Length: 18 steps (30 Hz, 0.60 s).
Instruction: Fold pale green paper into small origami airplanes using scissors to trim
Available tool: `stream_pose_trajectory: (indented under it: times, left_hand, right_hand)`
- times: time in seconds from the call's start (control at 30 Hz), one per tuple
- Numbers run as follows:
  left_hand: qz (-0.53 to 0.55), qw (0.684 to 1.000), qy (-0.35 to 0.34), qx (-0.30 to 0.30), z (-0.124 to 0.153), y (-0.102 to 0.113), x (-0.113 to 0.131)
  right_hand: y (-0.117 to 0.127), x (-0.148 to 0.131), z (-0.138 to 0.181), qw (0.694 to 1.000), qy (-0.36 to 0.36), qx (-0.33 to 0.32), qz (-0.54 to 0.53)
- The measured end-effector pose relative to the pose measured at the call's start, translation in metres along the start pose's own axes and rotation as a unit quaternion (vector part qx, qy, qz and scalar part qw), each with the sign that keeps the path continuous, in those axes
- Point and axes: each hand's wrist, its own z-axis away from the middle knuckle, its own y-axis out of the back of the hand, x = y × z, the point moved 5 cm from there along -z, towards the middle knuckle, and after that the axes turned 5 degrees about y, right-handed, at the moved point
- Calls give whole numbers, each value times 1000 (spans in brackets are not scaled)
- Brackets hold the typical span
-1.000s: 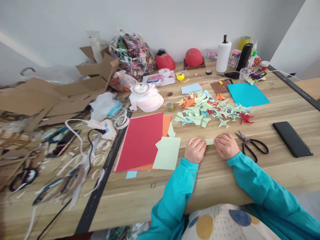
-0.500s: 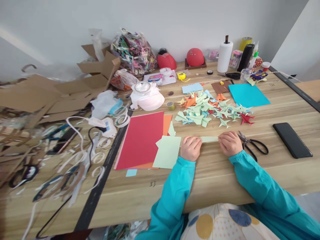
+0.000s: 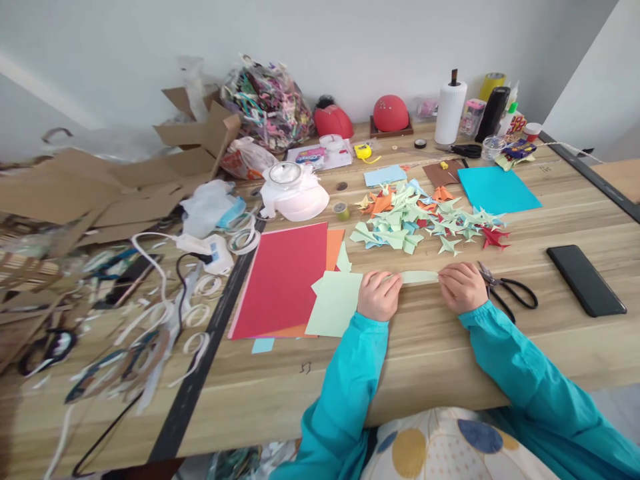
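Note:
A narrow folded strip of pale green paper point(image 3: 420, 277) stretches between my two hands, low over the wooden table. My left hand point(image 3: 380, 295) is closed on its left end, beside a pale green sheet point(image 3: 334, 304). At the right end, my right hand point(image 3: 462, 287) pinches the paper's tip between closed fingers. Black-handled scissors point(image 3: 507, 288) lie just right of that hand, their blades partly hidden by it. Beyond the strip spreads a pile of folded paper shapes point(image 3: 407, 212), mostly pale green, with some orange, blue and red.
Red card sheets point(image 3: 285, 283) lie to the left. A black phone point(image 3: 585, 280) rests at the right, and a turquoise sheet point(image 3: 497, 189) farther back. Cables, a white power strip point(image 3: 218, 255) and cardboard point(image 3: 65, 193) crowd the left side. Red pincushions point(image 3: 391, 114) stand near the wall.
My left hand has shifted very slightly left and my right hand slightly right, so a little more of the strip shows between them. Both keep their hold; the other things lie as before.

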Motion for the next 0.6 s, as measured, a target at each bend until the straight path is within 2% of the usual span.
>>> stream_pose_trajectory:
  times: [0.2, 0.37, 0.6]
  left_hand:
    - [3, 999, 31, -14, 3, 1, -10]
    - [10, 999, 45, -24, 6, -1, -14]
    - [7, 999, 51, -13, 7, 0, -17]
  right_hand:
    - [3, 4, 1, 1000, 1, 20, 18]
    - [2, 4, 1, 1000, 2, 8, 21]
    - [3, 4, 0, 1000, -1, 11, 21]
